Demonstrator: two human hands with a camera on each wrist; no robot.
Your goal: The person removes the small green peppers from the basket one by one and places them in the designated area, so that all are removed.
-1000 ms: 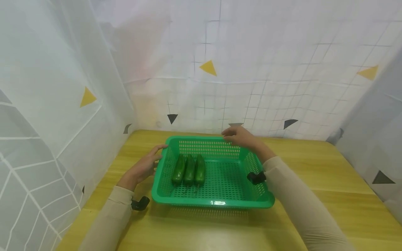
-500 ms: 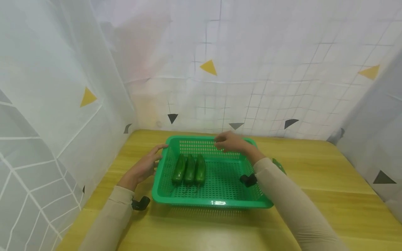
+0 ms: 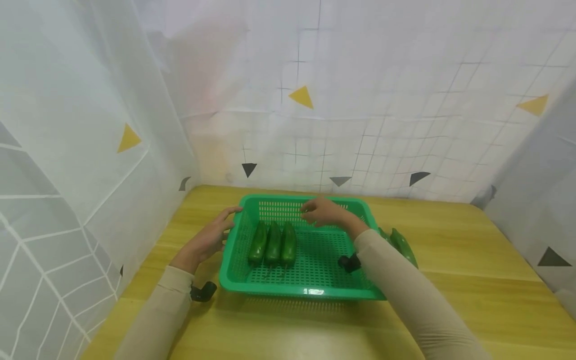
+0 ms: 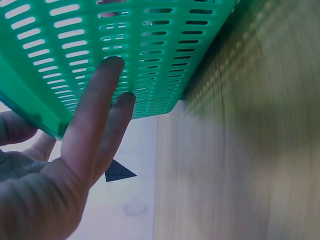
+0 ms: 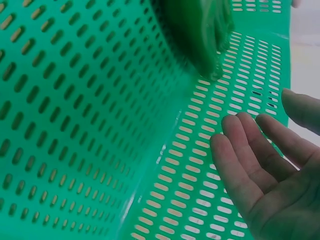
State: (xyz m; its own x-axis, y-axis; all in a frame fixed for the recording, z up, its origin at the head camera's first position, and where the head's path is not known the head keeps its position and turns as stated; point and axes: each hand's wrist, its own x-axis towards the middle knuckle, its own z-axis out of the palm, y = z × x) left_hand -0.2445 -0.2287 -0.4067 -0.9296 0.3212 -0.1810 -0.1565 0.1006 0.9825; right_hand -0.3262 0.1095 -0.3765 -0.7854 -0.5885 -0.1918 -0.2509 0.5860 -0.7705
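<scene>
Three long green peppers (image 3: 273, 245) lie side by side in the left part of a green plastic basket (image 3: 302, 290), their thin stems toward the front. My left hand (image 3: 204, 243) rests at the basket's left rim. In the left wrist view, fairly straight fingers (image 4: 92, 117) of that hand touch the slotted outer wall, while others lie at the rim. Over the back part of the basket, my right hand (image 3: 325, 212) hovers with bent, loose fingers and holds nothing. The right wrist view shows its palm (image 5: 287, 205) empty, with blurred peppers (image 5: 200, 37) beyond.
More green peppers (image 3: 403, 247) lie on the wooden table (image 3: 454, 240) right of the basket, partly hidden by the right sleeve (image 3: 405, 285). A white patterned sheet (image 3: 360, 100) hangs behind the table and along its sides. Black cameras (image 3: 203, 291) sit at the wrists.
My right hand has moved from above the back right rim leftward and toward me, over the basket's inside. Peppers right of the basket have come into view. The left hand stays put.
</scene>
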